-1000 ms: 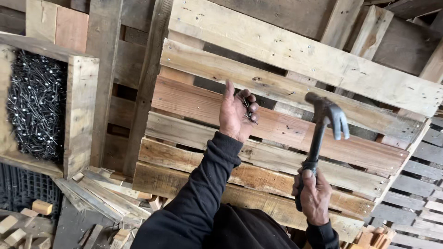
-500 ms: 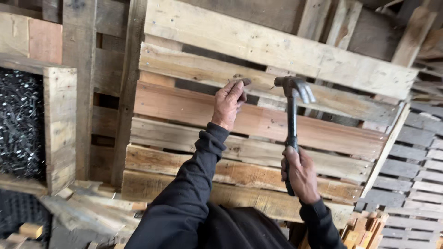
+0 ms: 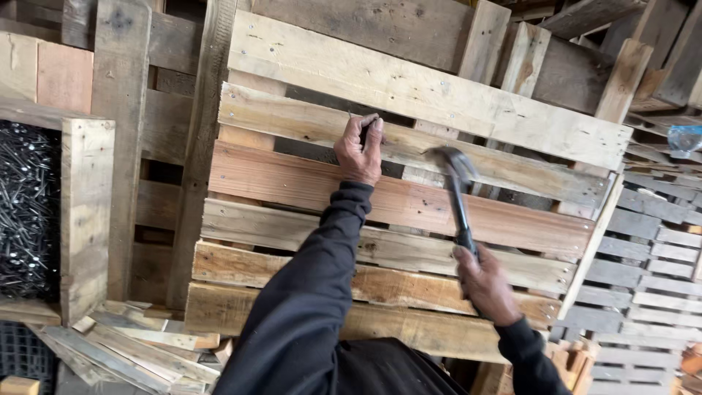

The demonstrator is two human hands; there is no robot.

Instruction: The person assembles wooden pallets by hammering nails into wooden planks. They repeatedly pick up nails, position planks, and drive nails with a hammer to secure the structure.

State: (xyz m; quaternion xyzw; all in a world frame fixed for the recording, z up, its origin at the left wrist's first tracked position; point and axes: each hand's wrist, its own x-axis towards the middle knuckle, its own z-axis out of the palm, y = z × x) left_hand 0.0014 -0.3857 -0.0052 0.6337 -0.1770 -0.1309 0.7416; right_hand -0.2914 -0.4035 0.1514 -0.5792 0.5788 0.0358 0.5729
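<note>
Wooden pallet (image 3: pixel 409 95): left hand (image 3: pixel 360 150) pinches, right hand (image 3: pixel 486 284) grips hammer (image 3: pixel 457 190).

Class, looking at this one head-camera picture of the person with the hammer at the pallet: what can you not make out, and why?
- Whatever the left hand pinches against the pallet board: hidden by its fingertips, head view.
- Hammer head shape: motion-blurred.
- Hammer grip: covered by the right hand.
- Box of nails: cut off by the left edge.

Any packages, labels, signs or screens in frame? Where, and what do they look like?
No labels, signs or screens.
wooden box: left edge, open-fronted, pale boards, full of dark loose nails.
clear plastic item: right edge, bluish, partly cut off; cannot tell if it is packaging.
</note>
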